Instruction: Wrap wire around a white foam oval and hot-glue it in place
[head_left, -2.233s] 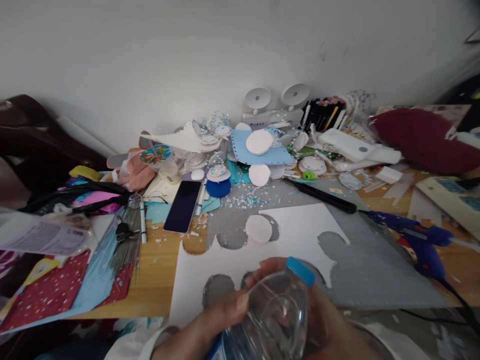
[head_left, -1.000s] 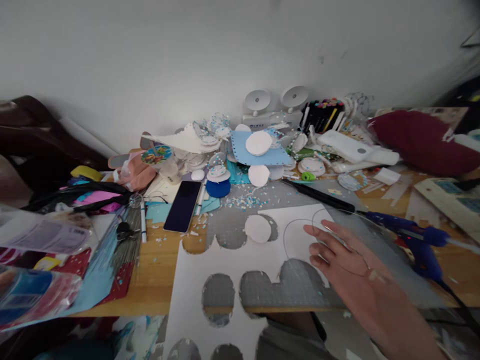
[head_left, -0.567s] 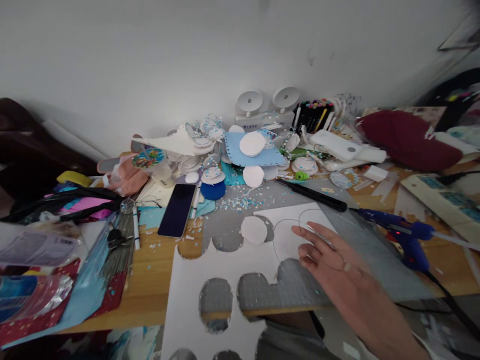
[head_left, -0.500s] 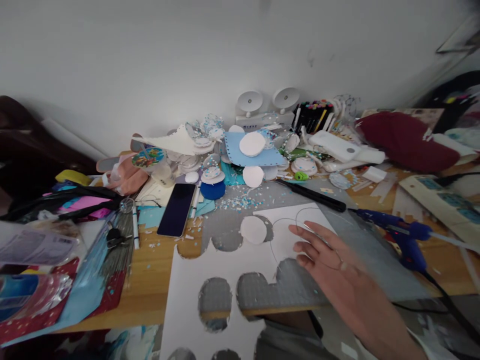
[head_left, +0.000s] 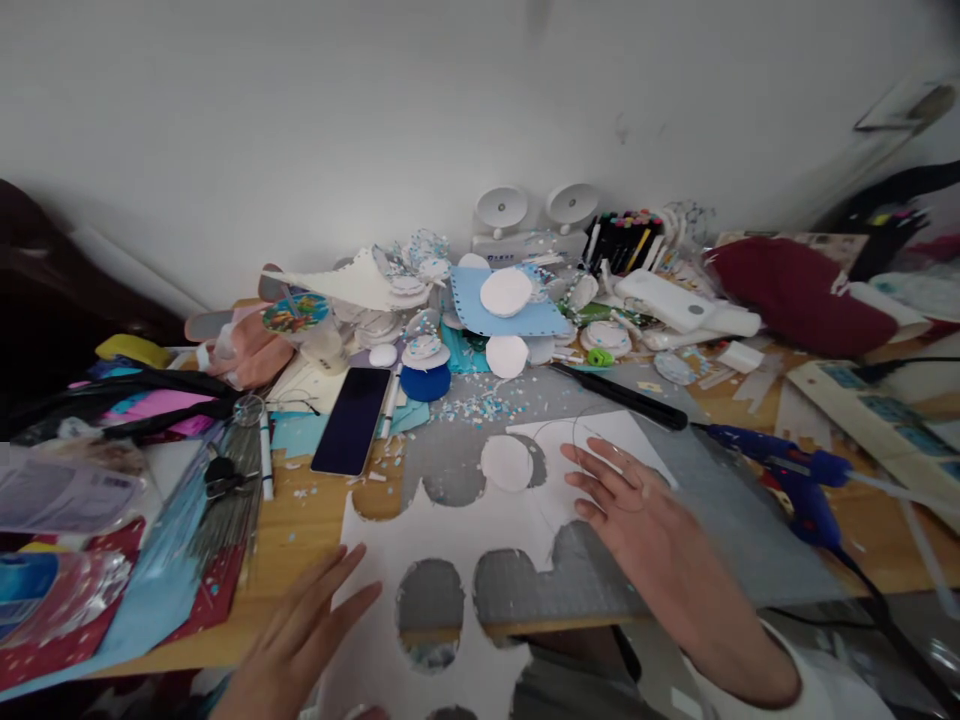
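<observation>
A white sheet (head_left: pixel 375 545) with several round holes and ragged cut edges lies partly on the grey cutting mat (head_left: pixel 442 455) and overhangs the table's front edge. My left hand (head_left: pixel 300 630) is at the sheet's left edge, fingers stretched out and apart. My right hand (head_left: pixel 637 515) lies spread over the sheet's right part, palm down, with its fingers extended. A thin curved line crosses its fingers; I cannot make out what it is. Between the hands and farther back, a cut white disc (head_left: pixel 508 462) rests by a notch in the sheet.
A black craft knife (head_left: pixel 622 395) and a blue glue gun (head_left: pixel 787 460) lie to the right, near a power strip (head_left: pixel 877 420). A phone (head_left: pixel 351 420) is at left. Paper discs, a blue card (head_left: pixel 469 305), markers (head_left: pixel 626 240) and a double lamp (head_left: pixel 501 207) crowd the back.
My left hand has come into view from below at the sheet's left edge. My right hand has shifted slightly left and lowered flatter onto the sheet.
</observation>
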